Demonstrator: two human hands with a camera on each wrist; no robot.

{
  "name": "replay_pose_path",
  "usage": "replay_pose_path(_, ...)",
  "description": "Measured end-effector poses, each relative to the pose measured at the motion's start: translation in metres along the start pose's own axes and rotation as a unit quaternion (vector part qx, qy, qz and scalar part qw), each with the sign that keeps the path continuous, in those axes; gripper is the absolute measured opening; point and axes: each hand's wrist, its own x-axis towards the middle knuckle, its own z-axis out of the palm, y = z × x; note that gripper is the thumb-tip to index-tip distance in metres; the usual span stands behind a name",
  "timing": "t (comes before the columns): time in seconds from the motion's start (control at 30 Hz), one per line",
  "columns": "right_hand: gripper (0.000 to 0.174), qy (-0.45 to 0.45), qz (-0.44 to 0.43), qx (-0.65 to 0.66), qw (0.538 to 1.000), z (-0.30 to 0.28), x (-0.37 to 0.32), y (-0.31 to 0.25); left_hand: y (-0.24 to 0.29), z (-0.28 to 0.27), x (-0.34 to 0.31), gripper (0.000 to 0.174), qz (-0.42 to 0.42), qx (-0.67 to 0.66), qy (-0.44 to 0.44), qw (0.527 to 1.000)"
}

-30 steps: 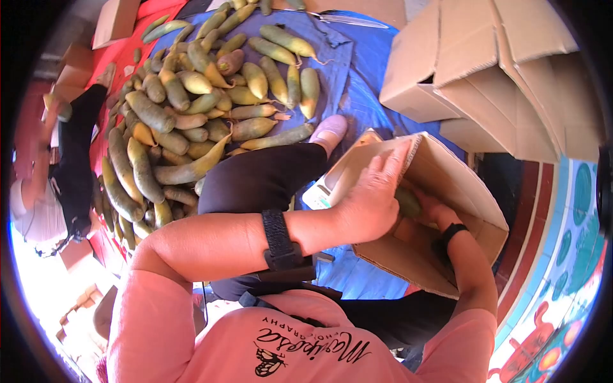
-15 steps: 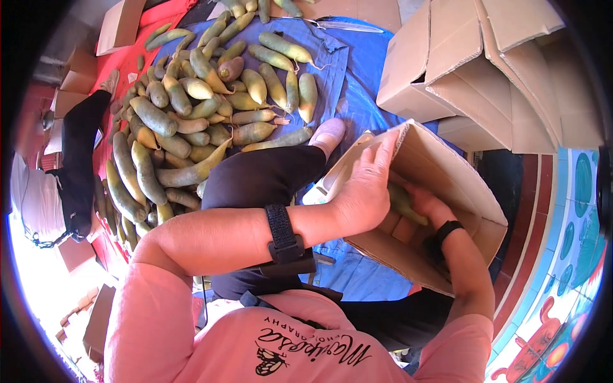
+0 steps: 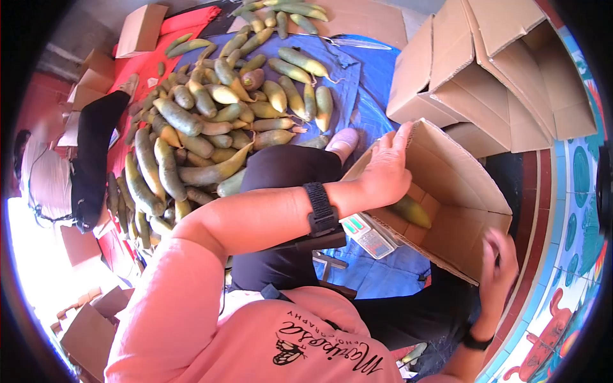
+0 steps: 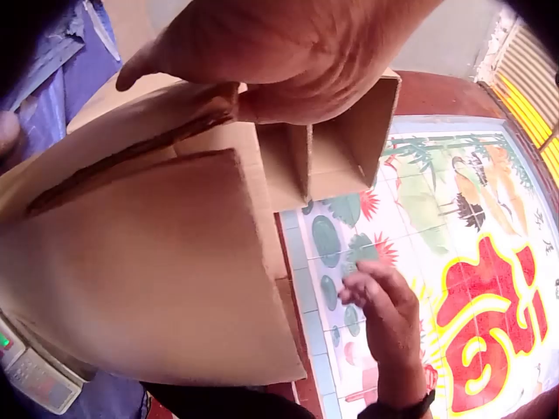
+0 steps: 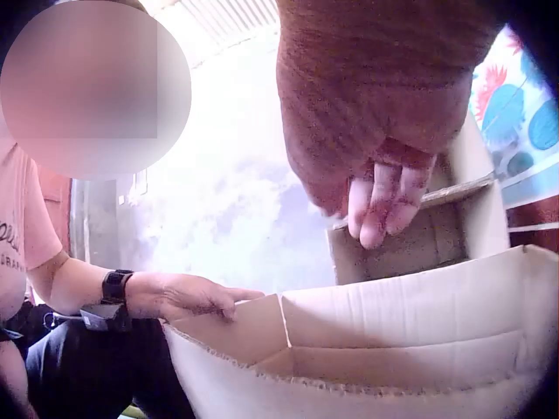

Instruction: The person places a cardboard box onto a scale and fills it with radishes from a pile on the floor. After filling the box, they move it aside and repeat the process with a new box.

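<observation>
My left hand point(image 3: 385, 171) grips the upper wall of a tilted cardboard box point(image 3: 456, 159), fingers along the outside and thumb over the rim. In the right wrist view, the same hand point(image 5: 188, 297) sits at the box's corner. A green radish point(image 3: 410, 212) lies inside the box, partly hidden by the left hand and the wall. Beyond the box's open side, my right hand point(image 3: 501, 258) hangs with loosely bent fingers and nothing in them. The left wrist view shows that right hand point(image 4: 382, 305) in front of the tiled wall.
Many green radishes point(image 3: 220, 112) are heaped on red and blue sheets at the left. A digital scale point(image 3: 370, 237) stands under the box. Other open cartons point(image 3: 472, 70) stand at the upper right, and a knife point(image 3: 361, 43) lies far back. Another person point(image 3: 96, 153) is at the left.
The right hand has let go of the radish inside the box and drawn out toward the lower right. The left hand keeps its place on the box wall.
</observation>
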Motion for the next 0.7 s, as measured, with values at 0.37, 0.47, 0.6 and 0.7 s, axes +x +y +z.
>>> replay_pose_path(0.37, 0.014, 0.194, 0.240, -0.085, 0.947, 0.008, -0.193, 0.108, -0.013, -0.215, -0.018, 0.038, -0.043, -0.243, 0.135, 0.960)
replay_pose_path(0.47, 0.016, 0.145, 0.171, -0.168, 0.960, 0.030, -0.198, 0.107, -0.097, -0.262, -0.048, 0.032, -0.182, -0.031, 0.185, 0.965)
replay_pose_path(0.6, 0.016, 0.149, 0.210, -0.154, 0.954, 0.036, -0.190, 0.097, -0.234, -0.272, -0.113, 0.031, -0.218, 0.213, 0.085, 0.949)
replay_pose_path(0.7, 0.016, 0.138, 0.206, -0.155, 0.956, 0.034, -0.185, 0.097, -0.289, -0.245, -0.150, 0.034, -0.300, 0.337, -0.011, 0.892)
